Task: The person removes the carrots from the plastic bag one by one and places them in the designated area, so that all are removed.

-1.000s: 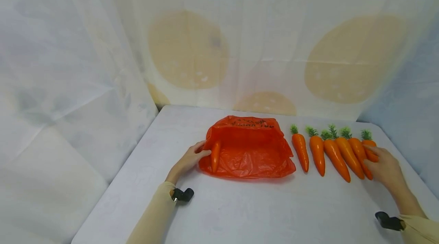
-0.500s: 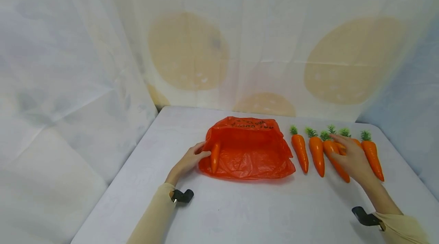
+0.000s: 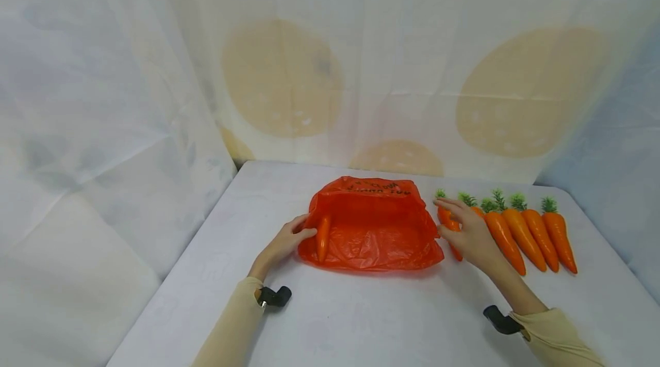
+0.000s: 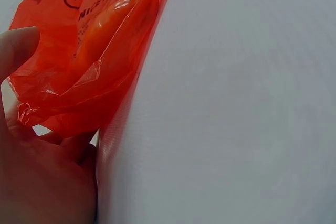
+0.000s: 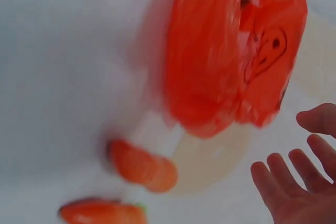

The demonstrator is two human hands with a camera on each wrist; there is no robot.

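A red plastic bag [image 3: 381,247] lies on the table with its mouth open toward me and one carrot [image 3: 323,238] inside at its left. My left hand [image 3: 283,244] holds the bag's left edge; in the left wrist view the thumb is in front of the plastic and the fingers are behind it. My right hand [image 3: 474,238] hangs just right of the bag, over the leftmost loose carrot [image 3: 447,218] and partly hiding it. Its fingers [image 5: 286,174] are spread and hold nothing in the right wrist view. Several more carrots with green tops, including the rightmost carrot [image 3: 562,241], lie side by side.
The white table [image 3: 361,321] runs back to a spotted curtain [image 3: 397,69]. A pale cloth wall [image 3: 103,126] stands on the left, another on the right. Black wrist cameras sit on both forearms.
My right hand has moved left from the rightmost carrots, across the row, to the bag's right side. The rightmost carrots are now uncovered. My left hand and the bag have hardly moved.
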